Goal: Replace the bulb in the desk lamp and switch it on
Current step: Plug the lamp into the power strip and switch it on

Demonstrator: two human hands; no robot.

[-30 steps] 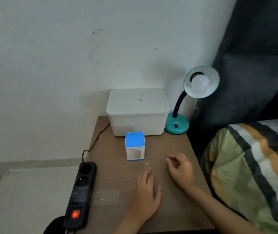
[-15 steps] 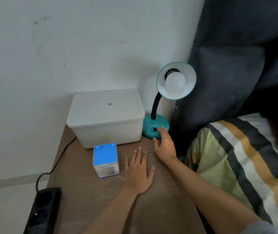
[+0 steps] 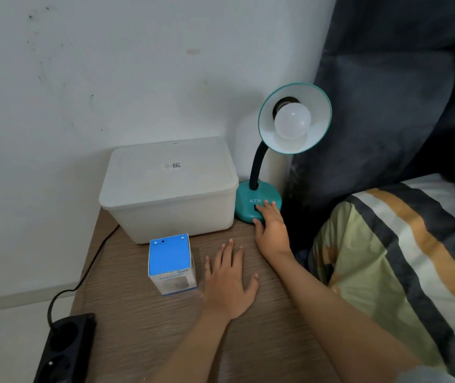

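Your right hand rests on the front of the desk lamp's teal base, fingers laid out straight over the dark switch, with nothing held in its grip. Your left hand lies flat on the counter in front of the base, fingers apart, also holding nothing.

The bulb sits unlit in the shade, which rises above the base on its black neck. The blue bulb box stands on the counter well in front and to the left of the base, just beside your left hand.

This looks like the step of making sure the lamp is off before you unscrew anything. Press the rocker with one fingertip, not the whole hand, so you feel the click. Keep the heel of your palm down on the base so it does not slide toward the white storage box beside it. Whether the power strip, far left of the base, is live cannot be told from here; check it first.
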